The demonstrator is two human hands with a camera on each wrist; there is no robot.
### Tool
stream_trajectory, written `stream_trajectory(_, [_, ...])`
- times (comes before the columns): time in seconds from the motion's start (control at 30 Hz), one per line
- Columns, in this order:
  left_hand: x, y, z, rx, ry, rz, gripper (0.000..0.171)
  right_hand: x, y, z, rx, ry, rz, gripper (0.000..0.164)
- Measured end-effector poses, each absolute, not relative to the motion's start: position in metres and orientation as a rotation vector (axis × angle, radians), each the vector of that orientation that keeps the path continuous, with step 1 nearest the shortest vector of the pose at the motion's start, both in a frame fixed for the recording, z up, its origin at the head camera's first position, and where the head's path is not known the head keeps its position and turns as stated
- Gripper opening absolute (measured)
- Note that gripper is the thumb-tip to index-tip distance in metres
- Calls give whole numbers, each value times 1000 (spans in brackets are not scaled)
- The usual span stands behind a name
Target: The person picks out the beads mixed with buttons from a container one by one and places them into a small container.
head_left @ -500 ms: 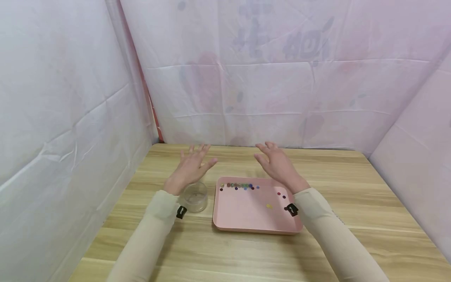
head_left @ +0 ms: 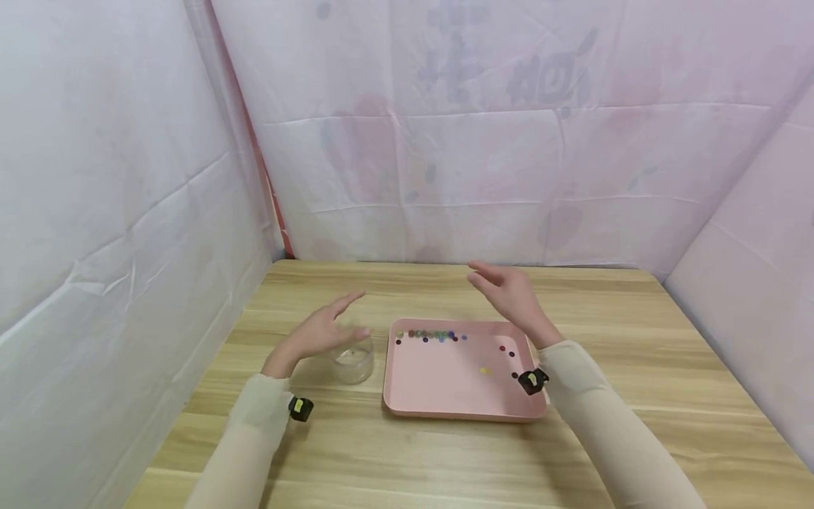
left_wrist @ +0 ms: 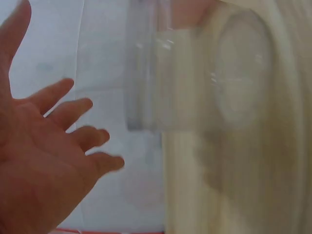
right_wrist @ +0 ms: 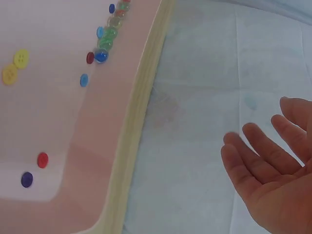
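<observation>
My left hand (head_left: 321,331) hovers beside the clear plastic tub (head_left: 353,364), its thumb overlapping the tub's rim in the head view. In the left wrist view the fingers (left_wrist: 73,112) are spread and relaxed, apart from the blurred tub (left_wrist: 190,83). Above the far right part of the pink tray (head_left: 439,389) is my right hand (head_left: 509,293), holding nothing, its fingers loosely bent in the right wrist view. Along the tray's far side lies a row of glass marbles (right_wrist: 105,44). Several buttons are scattered in the tray, among them a yellow button (right_wrist: 21,59) and a red button (right_wrist: 43,160).
The tray and tub stand on a wood-grain table (head_left: 610,339). Pale cloth sheets (head_left: 470,177) hang behind the table and at both sides. A black wrist camera (head_left: 533,380) sits on the right sleeve, over the tray's right edge.
My left hand has drawn back toward me and to the left, turning so the thumb points right near the tub. The right hand has shifted slightly right. Tray and tub stay put.
</observation>
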State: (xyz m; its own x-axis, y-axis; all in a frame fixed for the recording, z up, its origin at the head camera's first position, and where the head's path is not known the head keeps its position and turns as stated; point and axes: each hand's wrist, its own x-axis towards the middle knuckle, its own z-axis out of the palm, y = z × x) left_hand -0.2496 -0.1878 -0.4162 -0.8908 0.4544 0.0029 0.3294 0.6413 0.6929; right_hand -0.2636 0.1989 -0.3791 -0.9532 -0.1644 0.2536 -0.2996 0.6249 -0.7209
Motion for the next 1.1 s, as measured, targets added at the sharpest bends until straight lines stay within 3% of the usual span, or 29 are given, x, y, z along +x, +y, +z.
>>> stream_trajectory(0.57, [-233,-207,-446,669,2636,1125,101,-262,222,-424,144,-2741,1952,51])
stream_trajectory(1.1, [-230,-204,-458,563,2617,1143,102,-264,210,-450,145,-2908,1923,39])
